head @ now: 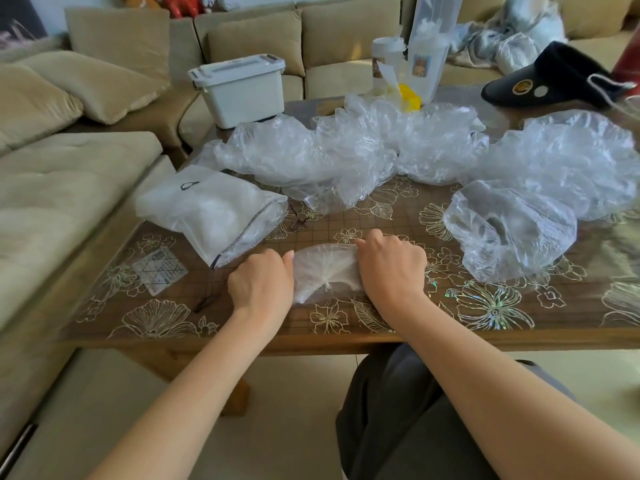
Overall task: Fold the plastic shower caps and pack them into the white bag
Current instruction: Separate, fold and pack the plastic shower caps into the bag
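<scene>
A folded clear shower cap lies flat on the table near its front edge, pleats fanning from one point. My left hand grips its left edge with curled fingers. My right hand presses and holds its right side. The white mesh bag lies to the left, its mouth toward my hands, with white folded plastic inside. Several unfolded clear shower caps are heaped across the back of the table. One more loose shower cap sits at the right.
The table has a floral glass-like cover. A white lidded box, a jar and a paper bag stand at the back, a dark visor cap at back right. A small card lies at left. Beige sofa surrounds the table.
</scene>
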Demonstrator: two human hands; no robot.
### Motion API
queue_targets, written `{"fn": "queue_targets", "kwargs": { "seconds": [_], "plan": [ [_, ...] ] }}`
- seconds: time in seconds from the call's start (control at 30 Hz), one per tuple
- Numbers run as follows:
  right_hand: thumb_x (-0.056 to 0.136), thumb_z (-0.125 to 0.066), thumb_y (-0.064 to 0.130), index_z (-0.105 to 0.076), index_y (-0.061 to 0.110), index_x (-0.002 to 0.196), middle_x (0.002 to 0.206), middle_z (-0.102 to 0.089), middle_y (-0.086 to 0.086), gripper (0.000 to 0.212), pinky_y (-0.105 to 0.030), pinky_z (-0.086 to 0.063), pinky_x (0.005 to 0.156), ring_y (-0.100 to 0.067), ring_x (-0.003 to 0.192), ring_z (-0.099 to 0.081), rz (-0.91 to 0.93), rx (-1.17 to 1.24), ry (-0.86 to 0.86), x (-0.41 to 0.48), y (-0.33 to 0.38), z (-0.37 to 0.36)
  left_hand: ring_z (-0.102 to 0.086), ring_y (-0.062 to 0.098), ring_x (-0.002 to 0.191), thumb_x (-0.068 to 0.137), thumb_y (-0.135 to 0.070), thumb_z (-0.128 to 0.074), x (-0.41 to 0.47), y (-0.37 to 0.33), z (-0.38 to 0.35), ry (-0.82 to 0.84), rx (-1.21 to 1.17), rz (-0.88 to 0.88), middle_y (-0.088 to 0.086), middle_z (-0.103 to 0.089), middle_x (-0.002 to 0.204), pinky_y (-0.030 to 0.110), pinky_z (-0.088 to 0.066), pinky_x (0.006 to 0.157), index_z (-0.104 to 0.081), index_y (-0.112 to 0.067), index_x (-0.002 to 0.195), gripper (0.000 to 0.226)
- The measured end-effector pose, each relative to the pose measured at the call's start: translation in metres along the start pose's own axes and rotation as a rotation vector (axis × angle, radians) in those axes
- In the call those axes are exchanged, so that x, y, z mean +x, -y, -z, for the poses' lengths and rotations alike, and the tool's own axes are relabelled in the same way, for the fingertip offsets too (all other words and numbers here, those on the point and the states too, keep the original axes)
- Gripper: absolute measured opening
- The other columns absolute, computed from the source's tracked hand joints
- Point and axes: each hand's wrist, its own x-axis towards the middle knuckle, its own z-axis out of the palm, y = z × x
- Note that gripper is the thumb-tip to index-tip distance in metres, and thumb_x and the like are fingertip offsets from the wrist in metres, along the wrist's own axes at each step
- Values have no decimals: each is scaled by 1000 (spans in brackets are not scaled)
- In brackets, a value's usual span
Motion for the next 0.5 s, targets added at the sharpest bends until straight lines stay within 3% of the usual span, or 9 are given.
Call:
{"fn": "queue_targets", "kwargs": {
  "seconds": [0.07,0.13,0.23,0.3,0.37,0.4,0.43,0.5],
  "plan": [
    [103,-35,23,-52,10,100,95,-66,-4,21,-26,-24,48,-22,79,-60,-7,15,-17,0,0,-1,-65,29,90,102,-41,-27,3,-4,5,34,36,28,13,-66,100,32,-39,60,-60,-4,106,50],
    [102,-36,33,-53,8,107,106,-64,-8,30,-29,-33,63,-26,96,-59,-54,108,-8,2,-3,2,-65,26,87,101,-43,-29,1,-6,16,-29,60,49,11,-65,97,31,-38,57,-58,-5,109,48],
    [100,-39,37,-56,7,112,113,-59,-11,37,-35,-37,82,-29,105,-52,-111,262,-56,6,-9,11,-62,30,86,100,-32,-38,-7,-4,32,-372,-112,-71,14,-63,95,33,-39,59,-57,-1,107,36],
    [97,-47,21,-60,4,103,101,-61,-11,22,-35,-38,79,-29,94,-54,21,359,-255,4,-6,15,-62,31,81,91,-13,-51,-13,-3,28,-562,-246,-298,16,-65,90,37,-47,65,-63,1,95,18],
    [84,-62,0,-64,1,89,84,-63,-11,6,-34,-43,68,-29,75,-58,201,461,-381,-5,1,17,-66,32,89,77,3,-65,-18,-6,12,-548,-250,-434,16,-69,95,41,-52,81,-67,1,95,18],
    [77,-66,-6,-65,1,86,80,-64,-12,11,-33,-46,65,-29,71,-59,270,500,-379,-9,5,14,-66,32,95,71,7,-70,-20,-7,4,-482,-229,-434,16,-69,100,43,-50,87,-67,2,98,27],
    [73,-67,-7,-66,1,86,80,-66,-12,16,-34,-48,64,-29,70,-60,326,523,-342,-13,7,9,-65,33,98,68,9,-73,-21,-7,-3,-432,-225,-408,16,-69,103,44,-48,90,-67,2,100,34],
    [73,-60,-3,-68,2,88,83,-67,-12,17,-36,-51,64,-31,72,-63,374,524,-280,-16,11,6,-66,34,93,69,7,-74,-19,-5,-9,-362,-268,-329,17,-69,99,43,-51,82,-66,2,100,32]
  ]
}}
